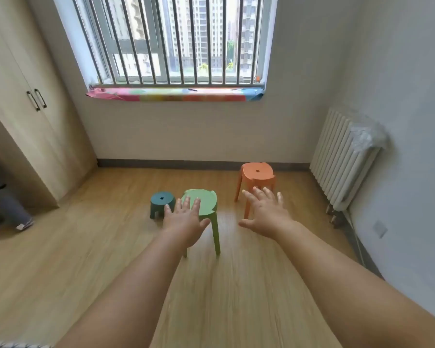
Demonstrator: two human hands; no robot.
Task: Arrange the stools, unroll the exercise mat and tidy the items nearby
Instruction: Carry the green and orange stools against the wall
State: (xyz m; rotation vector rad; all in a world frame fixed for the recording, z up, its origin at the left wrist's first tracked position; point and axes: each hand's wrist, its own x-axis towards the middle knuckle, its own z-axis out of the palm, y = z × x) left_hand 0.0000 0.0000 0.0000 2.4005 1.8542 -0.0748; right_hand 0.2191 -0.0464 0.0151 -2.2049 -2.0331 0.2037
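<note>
Three plastic stools stand on the wooden floor below the window. A tall green stool [207, 200] is in the middle, a small dark teal stool [161, 200] just left of it, and a tall orange stool [258, 173] farther back on the right. My left hand [185, 219] is stretched out with fingers spread in front of the green stool's seat, hiding its near-left part. My right hand [266, 213] reaches forward with straight fingers, overlapping the orange stool's front leg. Neither hand holds anything. No exercise mat is in view.
A wardrobe [23, 121] lines the left wall, and a person's leg and shoe [18, 214] show beside it. A white radiator [342, 159] with plastic wrap on top stands on the right wall. A colourful cloth [176, 94] covers the window sill.
</note>
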